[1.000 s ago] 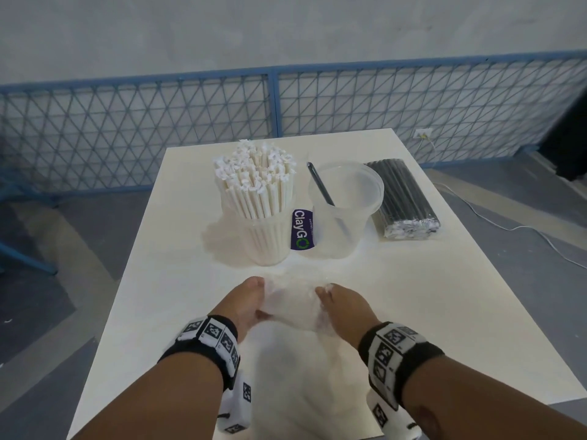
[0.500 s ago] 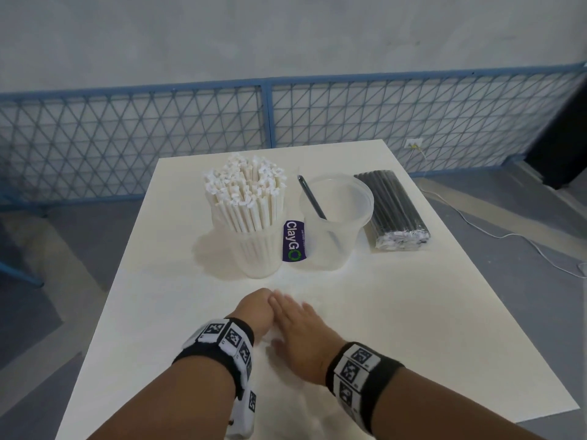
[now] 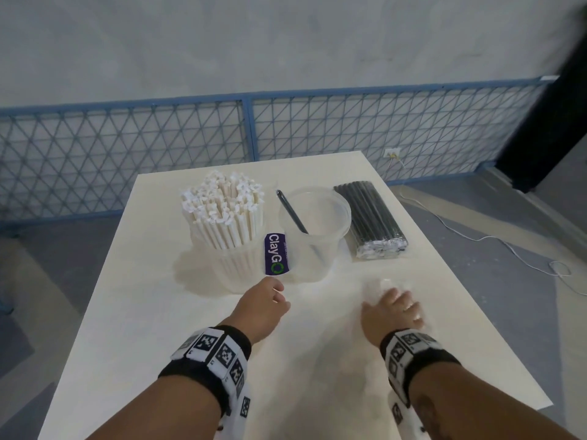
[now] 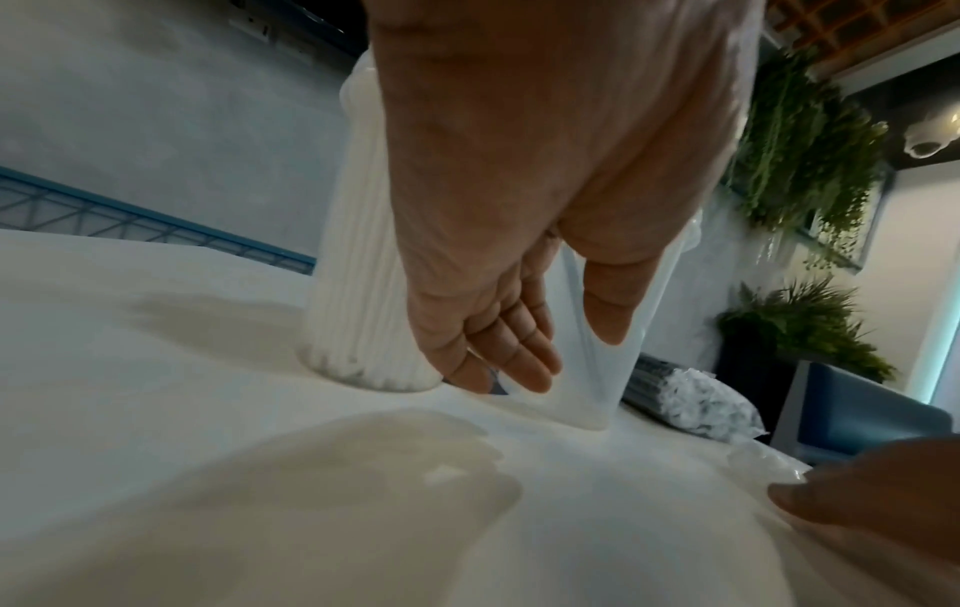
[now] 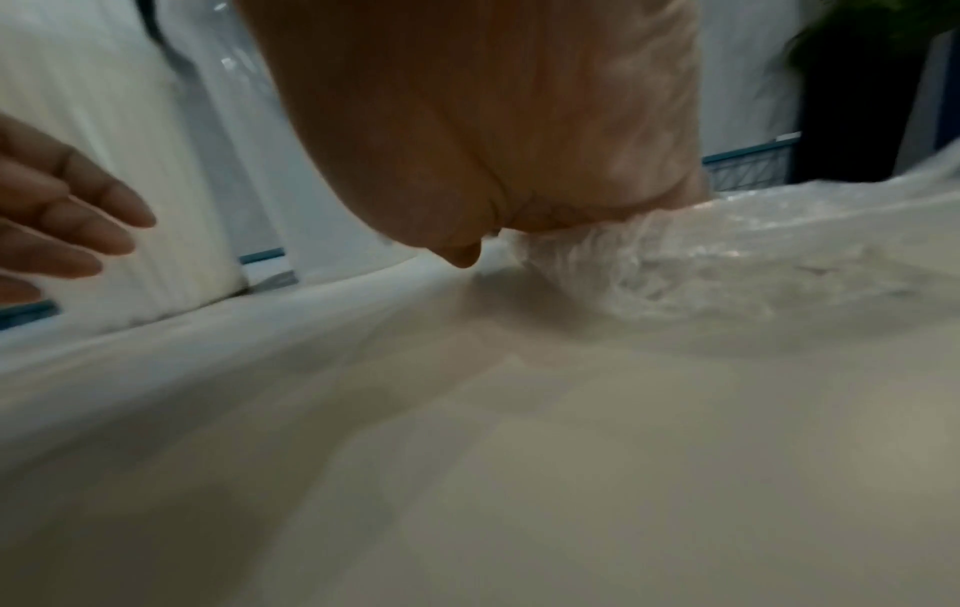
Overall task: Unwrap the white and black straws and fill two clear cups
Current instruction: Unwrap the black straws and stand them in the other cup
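A clear cup [image 3: 236, 269] packed with white straws [image 3: 222, 211] stands at the table's middle. Beside it on the right is a second clear cup [image 3: 317, 249] with one black straw [image 3: 290, 212] leaning in it. A wrapped pack of black straws [image 3: 370, 219] lies further right. My left hand [image 3: 276, 293] hovers empty just in front of the two cups, fingers relaxed [image 4: 524, 369]. My right hand [image 3: 400, 303] grips a crumpled clear plastic wrapper [image 3: 386, 285] on the table, in front of the black pack. The wrapper [image 5: 675, 267] bunches under its fingers.
A purple ClayGo label [image 3: 273, 254] stands between the two cups. The white table [image 3: 190, 344] ends close behind the cups and just right of the black pack. A blue mesh fence [image 3: 247, 131] runs behind, and a cable [image 3: 508, 246] lies on the floor to the right.
Both hands were together at the table's centre on the wrapper. My right hand has carried it to the right, and my left hand has let go and moved forward toward the cups.
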### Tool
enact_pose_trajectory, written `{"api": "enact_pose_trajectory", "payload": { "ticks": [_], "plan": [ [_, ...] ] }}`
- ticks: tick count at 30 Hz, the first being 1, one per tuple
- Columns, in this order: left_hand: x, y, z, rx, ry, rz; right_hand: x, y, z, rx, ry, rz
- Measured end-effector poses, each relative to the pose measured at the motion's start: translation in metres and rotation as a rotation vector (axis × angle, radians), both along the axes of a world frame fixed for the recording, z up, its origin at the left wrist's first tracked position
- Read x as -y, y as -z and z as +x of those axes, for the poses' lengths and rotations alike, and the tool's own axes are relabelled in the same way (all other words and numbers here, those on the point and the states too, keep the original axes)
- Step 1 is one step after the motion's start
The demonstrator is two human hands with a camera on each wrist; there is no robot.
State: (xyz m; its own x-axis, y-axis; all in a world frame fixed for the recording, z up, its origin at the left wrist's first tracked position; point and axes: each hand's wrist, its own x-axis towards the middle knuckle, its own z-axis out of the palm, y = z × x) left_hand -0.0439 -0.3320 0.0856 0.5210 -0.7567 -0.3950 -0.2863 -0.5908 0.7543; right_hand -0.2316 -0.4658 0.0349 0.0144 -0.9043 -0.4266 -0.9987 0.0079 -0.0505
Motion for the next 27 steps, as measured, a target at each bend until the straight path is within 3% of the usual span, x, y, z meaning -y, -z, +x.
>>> {"api": "enact_pose_trajectory", "payload": {
  "ticks": [8, 11, 15, 20, 23, 27],
  "plan": [
    [0.018, -0.021, -0.006, 0.030, 0.016, -0.111, 0.022, -0.046, 0.068, 0.357, -0.024, -0.492],
    [0.016, -0.025, -0.006, 0.014, 0.025, -0.123, 0.054, -0.045, 0.082, 0.515, 0.021, -0.551],
    [0.010, -0.024, -0.006, 0.014, 0.035, -0.179, 0.097, -0.032, 0.079, 0.373, 0.031, -0.455],
    [0.006, -0.023, -0.014, 0.199, 0.185, -0.301, 0.128, -0.032, 0.080, 0.120, -0.031, -0.231],
    [0.008, -0.026, -0.019, 0.303, 0.303, -0.289, 0.144, -0.029, 0.080, 0.083, -0.010, -0.128],
    [0.020, -0.030, -0.018, 0.345, 0.314, -0.274, 0.149, -0.025, 0.082, 0.050, 0.011, -0.123]
  ]
}}
